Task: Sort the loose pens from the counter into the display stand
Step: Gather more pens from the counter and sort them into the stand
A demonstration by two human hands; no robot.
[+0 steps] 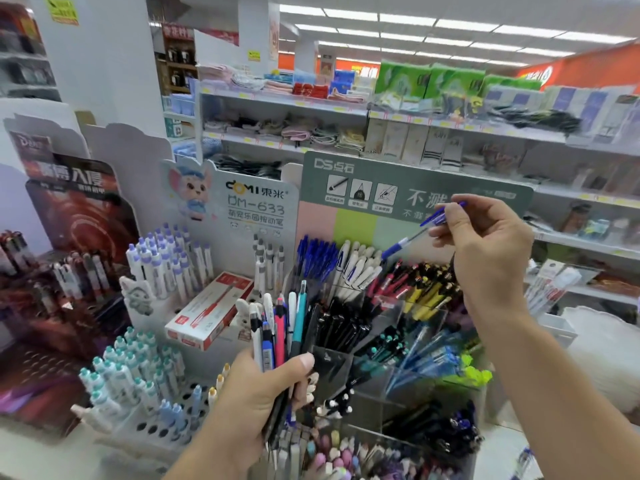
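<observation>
Right hand (485,244) fingers pinch blue pen (424,230), long axis slanting tip down-left toward blue-pen slot (317,254), frame centre; left hand (263,386) grips mixed pen bundle (280,327).

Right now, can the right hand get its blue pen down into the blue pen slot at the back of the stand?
Probably yes: the right hand holds the blue pen just above the blue pen slot, nothing between them.
</observation>
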